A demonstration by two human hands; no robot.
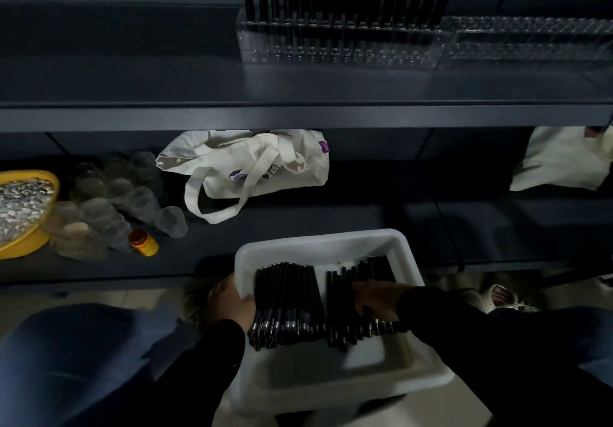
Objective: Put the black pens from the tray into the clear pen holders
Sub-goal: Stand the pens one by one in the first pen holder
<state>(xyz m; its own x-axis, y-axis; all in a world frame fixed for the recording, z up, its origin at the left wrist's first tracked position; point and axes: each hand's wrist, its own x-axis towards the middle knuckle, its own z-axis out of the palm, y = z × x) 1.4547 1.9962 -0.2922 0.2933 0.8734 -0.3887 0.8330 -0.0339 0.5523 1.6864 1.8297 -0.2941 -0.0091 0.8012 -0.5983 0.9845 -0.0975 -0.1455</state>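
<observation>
Head camera, looking forward and down in dim light at a dark shelving unit. At the bottom centre a white plastic tray (pixel 318 244) is held in front of the person, tilted a little. Inside it lie two bundles of black pens: a left bundle (pixel 287 300) and a right bundle (pixel 361 320), side by side with a strip of bare tray floor between them, silver-banded ends pointing toward the viewer.

The left hand (pixel 237 305), in a black sleeve, grips the tray's left rim, with the thumb hooked over the wall just beside the left bundle. The right hand (pixel 374 299), also black-sleeved, lies on the right bundle with its fingers curled down around several pens, closing on them.

On the upper shelf (pixel 166 118), well above the tray, stand two clear pen holders touching end to end. The left holder (pixel 338 45) is packed with upright black pens. The right holder (pixel 530 40) shows only rows of vacant slots.

On the lower shelf, a cream tote bag (pixel 265 167) with purple print lies slumped at centre. To its left sit a cluster of clear plastic cups (pixel 109 201), a small orange bottle (pixel 143 242) on its side, and a yellow bowl (pixel 30 244) of small pale pieces at the frame's left edge. Another cream bag (pixel 564 161) lies at far right.
</observation>
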